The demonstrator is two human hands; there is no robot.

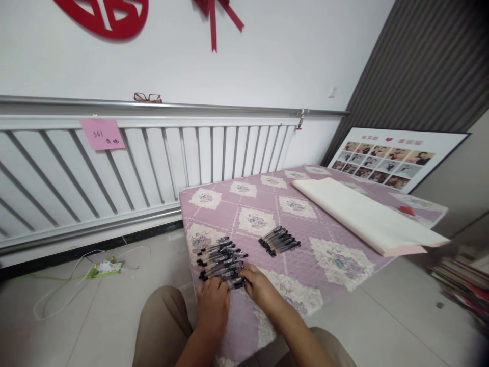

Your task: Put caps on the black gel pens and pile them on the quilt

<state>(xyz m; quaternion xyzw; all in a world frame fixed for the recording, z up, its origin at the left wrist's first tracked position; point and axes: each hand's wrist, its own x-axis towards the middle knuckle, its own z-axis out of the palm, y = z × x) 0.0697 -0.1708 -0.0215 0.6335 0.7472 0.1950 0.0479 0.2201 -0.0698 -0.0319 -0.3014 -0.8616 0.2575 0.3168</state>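
Observation:
Several black-capped pens lie side by side in a loose group at the near left of the cloth-covered table. My left hand is at the near edge of this group, fingers curled round the left end of a pen. At that pen's other end is my right hand, its thumb and fingers closed on the tip. Some of both hands' fingertips are hidden. Farther right, apart from my hands, a second, tidier row of pens rests on the cloth.
A large cream paper sheet lies folded on the table's right side, with a photo board behind. A white radiator stands along the wall. A power strip with cables is on the floor at left; stacked papers are at right.

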